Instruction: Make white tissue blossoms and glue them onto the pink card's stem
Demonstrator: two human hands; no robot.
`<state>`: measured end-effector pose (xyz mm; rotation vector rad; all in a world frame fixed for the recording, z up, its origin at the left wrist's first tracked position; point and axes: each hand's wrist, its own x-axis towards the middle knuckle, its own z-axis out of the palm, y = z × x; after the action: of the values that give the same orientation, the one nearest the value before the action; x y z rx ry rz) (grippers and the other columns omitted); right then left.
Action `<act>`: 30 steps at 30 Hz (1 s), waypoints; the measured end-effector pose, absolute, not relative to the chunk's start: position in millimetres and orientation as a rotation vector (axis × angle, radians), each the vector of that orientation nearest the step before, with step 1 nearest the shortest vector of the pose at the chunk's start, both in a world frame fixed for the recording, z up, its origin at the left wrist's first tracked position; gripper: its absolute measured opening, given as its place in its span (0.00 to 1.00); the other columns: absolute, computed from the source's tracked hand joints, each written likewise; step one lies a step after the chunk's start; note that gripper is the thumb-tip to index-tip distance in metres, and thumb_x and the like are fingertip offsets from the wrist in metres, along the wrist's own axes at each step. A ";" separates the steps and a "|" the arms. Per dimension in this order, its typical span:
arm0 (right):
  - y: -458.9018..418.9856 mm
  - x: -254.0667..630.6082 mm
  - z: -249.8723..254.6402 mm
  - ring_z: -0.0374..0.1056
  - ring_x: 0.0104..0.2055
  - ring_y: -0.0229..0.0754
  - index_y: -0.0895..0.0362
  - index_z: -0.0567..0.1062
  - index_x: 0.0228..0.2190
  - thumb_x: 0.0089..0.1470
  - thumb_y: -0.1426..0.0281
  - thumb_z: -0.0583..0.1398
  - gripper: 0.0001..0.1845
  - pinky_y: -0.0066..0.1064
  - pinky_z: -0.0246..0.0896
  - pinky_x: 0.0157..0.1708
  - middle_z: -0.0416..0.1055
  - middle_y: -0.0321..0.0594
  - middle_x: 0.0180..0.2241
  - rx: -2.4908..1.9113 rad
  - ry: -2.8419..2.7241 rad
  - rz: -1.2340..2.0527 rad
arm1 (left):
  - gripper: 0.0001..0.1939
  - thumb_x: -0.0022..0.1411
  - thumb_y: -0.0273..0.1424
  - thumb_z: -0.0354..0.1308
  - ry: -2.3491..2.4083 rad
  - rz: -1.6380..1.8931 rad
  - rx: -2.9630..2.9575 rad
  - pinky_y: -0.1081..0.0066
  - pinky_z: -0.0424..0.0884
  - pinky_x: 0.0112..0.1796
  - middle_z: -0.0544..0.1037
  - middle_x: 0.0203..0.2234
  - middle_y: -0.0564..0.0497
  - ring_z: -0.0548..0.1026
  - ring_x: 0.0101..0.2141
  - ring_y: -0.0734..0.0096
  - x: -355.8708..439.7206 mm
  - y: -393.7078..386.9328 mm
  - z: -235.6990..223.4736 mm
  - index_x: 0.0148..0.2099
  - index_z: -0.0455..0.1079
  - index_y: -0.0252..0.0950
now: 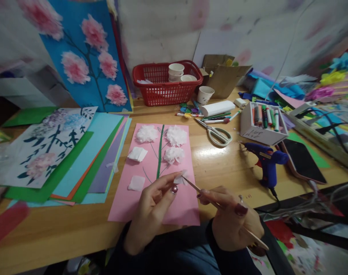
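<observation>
over pink paper (180, 212), the left hand (155, 204) pinches tissue (178, 179), seemingly steadying it for the stick (192, 185) the right hand (233, 217) grips.

Scissors (212, 130) lie right of the sheet (179, 212) (glue gun (267, 162) farther right), basket (162, 94) behind.

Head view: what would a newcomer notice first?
Probably the tall blue board with fluffy pink flowers, back left. Then the pink paper sheet with fluffy white flowers, front centre, where the left hand holds a small white paper piece and the right hand a thin wood-coloured stick.
</observation>
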<state>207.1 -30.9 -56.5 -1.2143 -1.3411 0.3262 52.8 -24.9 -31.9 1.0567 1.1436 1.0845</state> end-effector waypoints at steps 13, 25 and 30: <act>-16.1 200.3 -46.5 0.71 0.20 0.40 0.56 0.79 0.25 0.66 0.60 0.49 0.26 0.32 0.64 0.21 0.73 0.38 0.18 -1.150 -1.295 0.222 | 0.19 0.65 0.26 0.51 1.472 1.060 1.704 0.52 0.67 0.58 0.74 0.56 0.45 0.70 0.57 0.59 39.5 -30.8 -43.7 0.56 0.69 0.39; 13.4 216.1 -51.5 0.74 0.24 0.36 0.58 0.79 0.31 0.65 0.71 0.51 0.18 0.27 0.66 0.25 0.76 0.37 0.22 -1.210 -1.763 0.265 | 0.19 0.67 0.27 0.51 1.471 0.792 2.327 0.45 0.65 0.59 0.71 0.58 0.41 0.66 0.60 0.54 34.7 -34.6 -64.9 0.60 0.64 0.33; 21.5 210.2 -50.6 0.74 0.24 0.36 0.60 0.79 0.32 0.65 0.73 0.51 0.17 0.27 0.66 0.25 0.77 0.39 0.23 -1.201 -1.827 0.213 | 0.18 0.67 0.26 0.51 1.494 0.832 2.354 0.45 0.67 0.57 0.73 0.56 0.41 0.68 0.59 0.52 34.8 -34.6 -66.9 0.57 0.67 0.32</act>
<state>210.2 21.5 -50.6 -1.2007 -1.8266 0.2132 34.8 -34.6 -66.9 2.3539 1.4942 0.8316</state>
